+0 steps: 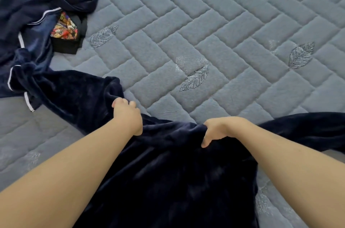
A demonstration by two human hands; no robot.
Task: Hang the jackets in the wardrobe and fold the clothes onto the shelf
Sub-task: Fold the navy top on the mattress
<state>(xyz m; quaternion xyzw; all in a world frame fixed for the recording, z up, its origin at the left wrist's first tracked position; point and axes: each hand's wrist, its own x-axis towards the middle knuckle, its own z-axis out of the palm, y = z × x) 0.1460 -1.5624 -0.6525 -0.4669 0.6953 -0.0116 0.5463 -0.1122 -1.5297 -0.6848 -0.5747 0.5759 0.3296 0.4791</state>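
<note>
A dark navy plush garment (pixel 168 181) lies spread over the near part of the bed, one sleeve running left and another part reaching to the right edge. My left hand (pixel 127 115) grips the fabric where the left sleeve starts. My right hand (pixel 222 130) pinches a bunched fold at the garment's top edge, thumb pointing down. Both forearms reach in from the bottom of the view.
A grey quilted bed cover (pixel 214 37) with stitched leaf patterns fills the view. At the far left lies a heap of navy velvet clothes with white piping (pixel 33 14). Beside the heap lies a black piece with a colourful print (pixel 65 31).
</note>
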